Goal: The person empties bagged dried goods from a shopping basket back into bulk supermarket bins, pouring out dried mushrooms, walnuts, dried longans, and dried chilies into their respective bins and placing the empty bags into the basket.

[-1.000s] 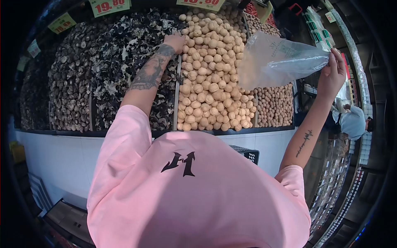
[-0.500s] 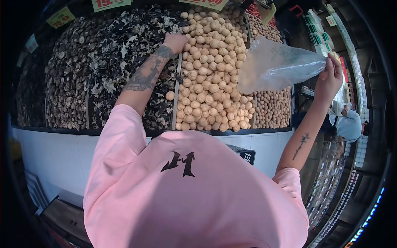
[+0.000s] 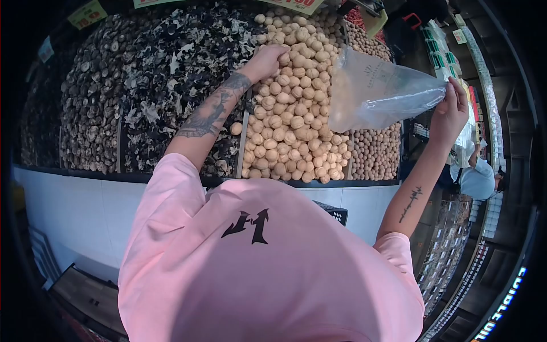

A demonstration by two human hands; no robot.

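Observation:
Over the upper left of the heaped walnuts (image 3: 296, 122) reaches my left hand (image 3: 265, 62), back upward. Its fingers are bent closed around a walnut (image 3: 284, 59), only partly visible at the fingertips. On the right, my right hand (image 3: 449, 117) pinches the gathered edge of a clear plastic bag (image 3: 382, 91). The bag hangs sideways over the right part of the walnuts and the bin of smaller brown nuts (image 3: 376, 151). Pale round shapes show through its left end.
Black dried fungus (image 3: 182, 80) fills the bin left of the walnuts, with one loose walnut (image 3: 236, 129) on its edge. Dried mushrooms (image 3: 94, 108) lie farther left. Price signs (image 3: 87, 14) stand along the back. A person (image 3: 477, 178) is at the right beside shelves.
My left hand has moved right, from the border of the black fungus onto the walnuts. The bag and my right hand have barely shifted.

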